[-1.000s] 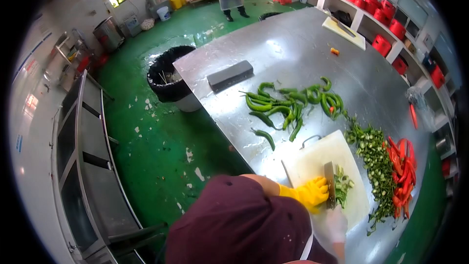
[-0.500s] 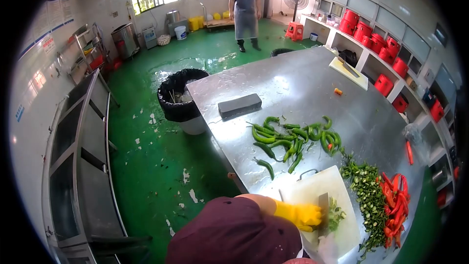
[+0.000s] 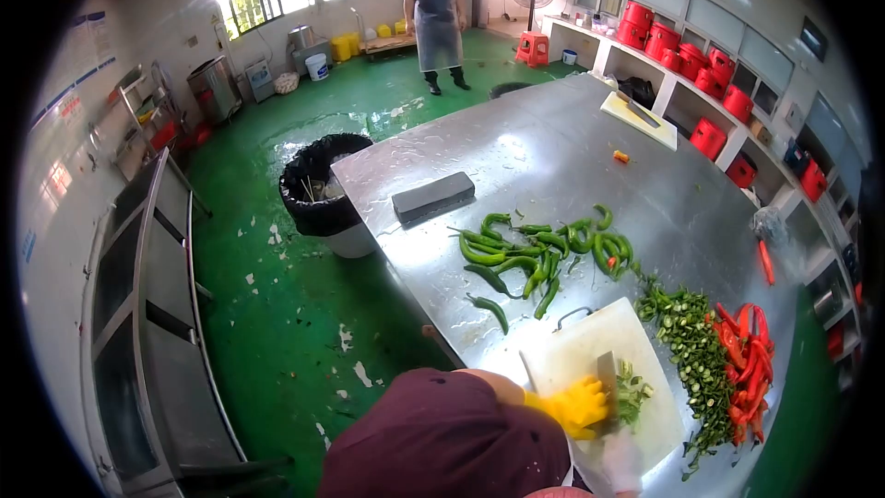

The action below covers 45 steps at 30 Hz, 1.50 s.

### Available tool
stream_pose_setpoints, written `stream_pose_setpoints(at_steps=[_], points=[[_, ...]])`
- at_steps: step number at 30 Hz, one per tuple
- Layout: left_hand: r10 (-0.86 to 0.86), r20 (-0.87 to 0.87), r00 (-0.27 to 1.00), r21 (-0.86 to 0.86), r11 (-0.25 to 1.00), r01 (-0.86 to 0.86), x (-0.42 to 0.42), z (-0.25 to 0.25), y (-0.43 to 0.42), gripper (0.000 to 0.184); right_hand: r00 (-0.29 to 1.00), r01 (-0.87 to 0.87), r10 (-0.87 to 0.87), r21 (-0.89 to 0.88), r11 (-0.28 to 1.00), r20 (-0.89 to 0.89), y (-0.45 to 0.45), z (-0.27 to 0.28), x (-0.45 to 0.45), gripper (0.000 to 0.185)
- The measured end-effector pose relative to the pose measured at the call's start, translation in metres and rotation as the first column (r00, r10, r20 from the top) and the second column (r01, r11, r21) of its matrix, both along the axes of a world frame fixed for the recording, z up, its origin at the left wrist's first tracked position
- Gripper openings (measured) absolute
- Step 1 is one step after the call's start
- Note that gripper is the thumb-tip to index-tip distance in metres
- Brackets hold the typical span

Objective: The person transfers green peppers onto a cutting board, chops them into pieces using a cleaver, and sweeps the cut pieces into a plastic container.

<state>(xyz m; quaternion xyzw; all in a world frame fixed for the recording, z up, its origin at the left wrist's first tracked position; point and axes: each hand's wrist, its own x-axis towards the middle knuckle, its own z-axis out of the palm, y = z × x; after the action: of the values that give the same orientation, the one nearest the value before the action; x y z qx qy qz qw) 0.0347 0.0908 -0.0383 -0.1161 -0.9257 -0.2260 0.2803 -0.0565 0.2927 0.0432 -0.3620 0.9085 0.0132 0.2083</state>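
Note:
My left hand (image 3: pixel 576 408), in a yellow glove, is curled on the white cutting board (image 3: pixel 562 355) against the left side of a cleaver (image 3: pixel 607 387). Whatever lies under its fingers is hidden. My right hand (image 3: pixel 621 457), in a pale glove and slightly blurred, is closed around the cleaver's handle, with the blade upright on the board. Sliced green chili (image 3: pixel 631 394) lies just right of the blade. Beyond the board are whole green chilies (image 3: pixel 530 263). A heap of chopped green chili (image 3: pixel 690 350) and a pile of red chilies (image 3: pixel 751 369) sit to the right.
On the steel table (image 3: pixel 516 166) rest a grey block (image 3: pixel 433 198) and another board with a knife (image 3: pixel 639 120). A bin with a black liner (image 3: pixel 309 194) stands at its left edge. Far back, a person in an apron (image 3: pixel 438 23) stands. Red containers (image 3: pixel 662 40) line the right shelf.
The view has shifted slightly, moving the background left and up. My hands and the cleaver stay at the sliced chili, with the right hand a little lower along the board.

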Motion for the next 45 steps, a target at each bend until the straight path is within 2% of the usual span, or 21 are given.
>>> stream_pose_setpoints(at_steps=[4, 8, 11, 14, 17, 20, 23, 26, 27, 28, 29, 31, 32, 33, 34, 35, 36, 37, 40, 42, 45], points=[[-0.017, -0.047, 0.999, 0.006, 1.000, 0.018, -0.011, -0.018, -0.003, 0.038, 1.000, -0.013, 0.013, -0.021, 1.000, -0.014, 0.006, -0.006, -0.004, 0.060], [-0.090, -0.003, 0.996, -0.020, 0.996, 0.090, -0.017, -0.019, -0.011, 0.033, 1.000, -0.029, 0.029, -0.029, 0.999, -0.005, 0.005, -0.003, -0.006, 0.061], [-0.188, 0.037, 0.981, -0.077, 0.979, 0.190, -0.025, -0.028, -0.023, 0.031, 0.999, 0.025, -0.029, -0.107, 0.994, -0.040, 0.002, 0.002, 0.000, 0.038], [-0.297, 0.077, 0.952, -0.110, 0.946, 0.304, -0.027, -0.017, -0.040, 0.027, 0.995, 0.076, -0.067, -0.127, 0.989, 0.075, 0.009, -0.010, -0.013, 0.037], [-0.408, 0.050, 0.912, -0.115, 0.904, 0.411, -0.031, -0.001, -0.055, 0.027, 0.875, 0.381, -0.347, -0.038, 0.924, 0.339, -0.014, 0.039, 0.007, 0.038], [-0.480, 0.026, 0.877, -0.102, 0.871, 0.480, -0.036, 0.004, -0.061, 0.027, 0.883, 0.387, -0.304, -0.188, 0.902, 0.359, 0.001, 0.023, 0.009, 0.039], [-0.502, 0.045, 0.864, -0.114, 0.856, 0.504, -0.040, 0.001, -0.059, 0.027, 0.920, 0.326, -0.233, -0.285, 0.902, 0.314, 0.021, -0.006, 0.002, 0.042], [-0.505, 0.080, 0.859, -0.159, 0.845, 0.511, -0.042, 0.008, -0.059, 0.027, 0.988, 0.135, -0.154, -0.325, 0.936, -0.033, 0.027, -0.028, 0.005, 0.049], [-0.513, 0.097, 0.853, -0.171, 0.835, 0.522, -0.040, 0.017, -0.059, 0.026, 0.985, 0.166, -0.171, -0.248, 0.954, 0.001, 0.026, -0.030, 0.007, 0.052], [-0.526, -0.086, 0.846, -0.151, 0.846, 0.511, -0.037, 0.023, -0.059, 0.024, 0.976, 0.218, -0.214, -0.157, 0.963, 0.046, 0.022, -0.026, 0.006, 0.055], [-0.523, -0.282, 0.804, -0.094, 0.849, 0.520, -0.031, 0.030, -0.064, 0.023, 0.974, 0.217, -0.212, -0.070, 0.974, 0.080, 0.021, -0.023, 0.004, 0.058], [-0.422, -0.225, 0.878, -0.154, 0.905, 0.396, -0.016, 0.040, -0.063, 0.019, 0.957, 0.279, -0.264, -0.127, 0.952, 0.125, 0.024, -0.031, 0.008, 0.052], [-0.368, -0.197, 0.908, -0.191, 0.923, 0.333, -0.011, 0.045, -0.061, 0.019, 0.921, 0.376, -0.343, -0.186, 0.908, 0.186, 0.016, -0.013, 0.020, 0.044], [-0.433, -0.005, 0.901, 0.013, 0.901, 0.433, -0.001, 0.056, -0.069, 0.027, 0.916, 0.392, -0.364, -0.188, 0.901, 0.166, 0.012, 0.003, 0.027, 0.043], [-0.219, -0.115, 0.969, 0.163, 0.958, 0.236, 0.005, 0.054, -0.077, 0.027, 0.951, 0.305, -0.281, -0.243, 0.921, 0.130, -0.010, 0.021, 0.007, 0.042], [-0.001, -0.186, 0.983, 0.353, 0.933, 0.068, 0.014, 0.051, -0.083, 0.031, 0.934, 0.353, -0.313, -0.303, 0.885, 0.173, -0.005, 0.031, 0.016, 0.039], [0.087, -0.210, 0.974, 0.388, 0.922, 0.001, 0.018, 0.044, -0.078, 0.030, 0.947, 0.321, -0.307, -0.311, 0.895, 0.094, -0.001, 0.047, 0.029, 0.036], [0.184, -0.216, 0.959, 0.425, 0.902, -0.077, 0.028, 0.040, -0.068, 0.029, 0.942, 0.335, -0.314, -0.293, 0.896, 0.116, 0.008, 0.055, 0.040, 0.035], [0.231, -0.171, 0.958, 0.387, 0.910, -0.150, 0.026, 0.027, -0.059, 0.029, 0.946, 0.311, -0.275, -0.246, 0.918, 0.171, 0.006, 0.057, 0.040, 0.032], [0.177, -0.201, 0.963, 0.392, 0.916, -0.087, 0.021, 0.025, -0.052, 0.030, 0.963, 0.247, -0.210, -0.246, 0.937, 0.168, 0.006, 0.053, 0.047, 0.030], [0.132, -0.231, 0.964, 0.354, 0.934, -0.043, 0.009, 0.022, -0.045, 0.025, 0.957, 0.238, -0.201, -0.168, 0.957, 0.210, -0.002, 0.056, 0.047, 0.027]])
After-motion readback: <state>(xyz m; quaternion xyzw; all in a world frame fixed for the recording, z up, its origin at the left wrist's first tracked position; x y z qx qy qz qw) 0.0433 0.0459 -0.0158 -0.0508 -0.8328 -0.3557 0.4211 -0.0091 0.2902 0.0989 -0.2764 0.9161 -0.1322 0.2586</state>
